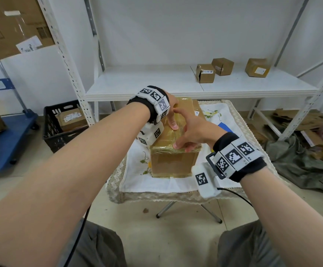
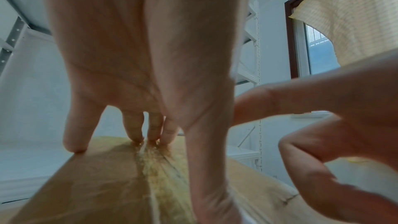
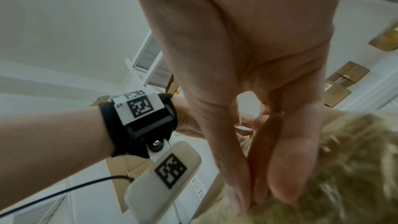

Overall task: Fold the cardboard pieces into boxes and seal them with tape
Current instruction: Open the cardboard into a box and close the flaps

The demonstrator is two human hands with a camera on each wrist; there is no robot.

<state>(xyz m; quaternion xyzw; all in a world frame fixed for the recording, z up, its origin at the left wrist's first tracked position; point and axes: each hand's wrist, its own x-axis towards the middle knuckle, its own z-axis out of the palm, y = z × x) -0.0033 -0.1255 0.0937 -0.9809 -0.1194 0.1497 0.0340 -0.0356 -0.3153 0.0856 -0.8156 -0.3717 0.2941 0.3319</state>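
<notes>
- Pressing down on the top of a closed cardboard box [image 1: 173, 162], both hands work along a strip of clear tape [image 1: 178, 132] that runs over its centre seam.
- No writing on the box can be read; paler rectangular patches show on its near face, and white labels on three small boxes [image 1: 223, 69] on the white shelf [image 1: 156, 81] behind it are too small to make out.
- Black-and-white square marker codes sit on both wristbands; they carry no legible words.
- The box stands on a white embroidered cloth [image 1: 156, 182] covering a small table [image 1: 147, 196], directly under both hands.
- The left hand [image 1: 171, 112] is spread out: in the left wrist view its straight fingertips [image 2: 134, 134] touch the far part of the taped seam, and the thumb [image 1: 173, 124] presses the tape nearer the box's middle.
- The right hand [image 1: 192, 130] has its fingers extended and close together, tips [image 1: 178, 145] resting on the near top edge of the box, where the tape wrinkles; it grasps nothing.
- Left of the box, beside the shelf, a black crate [image 1: 60, 124] holds a labelled parcel, its print unreadable.
- Right of the box, flattened cardboard scraps [image 1: 314, 135] lie on the floor.
</notes>
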